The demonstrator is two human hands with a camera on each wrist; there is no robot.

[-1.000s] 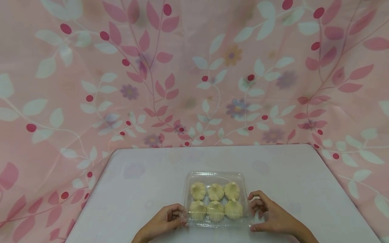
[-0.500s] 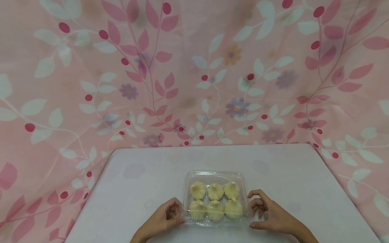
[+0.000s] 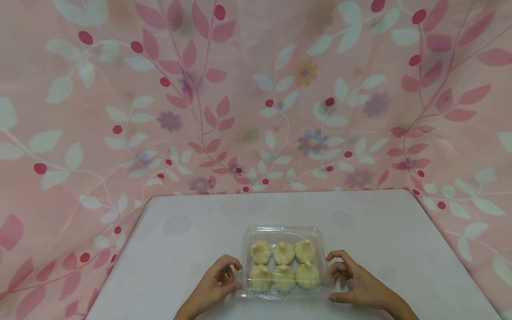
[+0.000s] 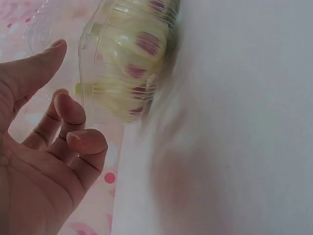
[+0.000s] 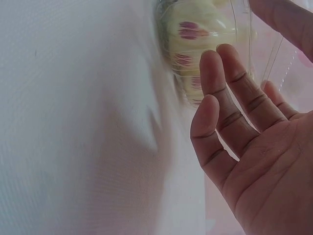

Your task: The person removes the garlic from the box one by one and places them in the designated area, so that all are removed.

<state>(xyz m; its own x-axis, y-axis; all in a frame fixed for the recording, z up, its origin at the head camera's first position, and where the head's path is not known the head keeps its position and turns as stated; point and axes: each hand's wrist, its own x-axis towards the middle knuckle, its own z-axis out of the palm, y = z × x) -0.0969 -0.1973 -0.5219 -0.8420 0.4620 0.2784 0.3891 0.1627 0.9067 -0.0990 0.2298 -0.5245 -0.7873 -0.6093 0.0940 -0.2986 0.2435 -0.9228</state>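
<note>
Pointing stem-up, garlic bulbs (image 3: 283, 254) in crosswise rows

The left hand (image 3: 214, 282) has loosened beside the clear container (image 3: 283, 230).

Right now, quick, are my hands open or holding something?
Left hand: open, beside the clear, squarish plastic box; touching unclear.
Right hand: open, at the box's other side; touching unclear.

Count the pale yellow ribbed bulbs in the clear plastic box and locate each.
6 pale yellow ribbed bulbs in the clear plastic box: three in its far row, three in its near. None seems hidden.
</note>
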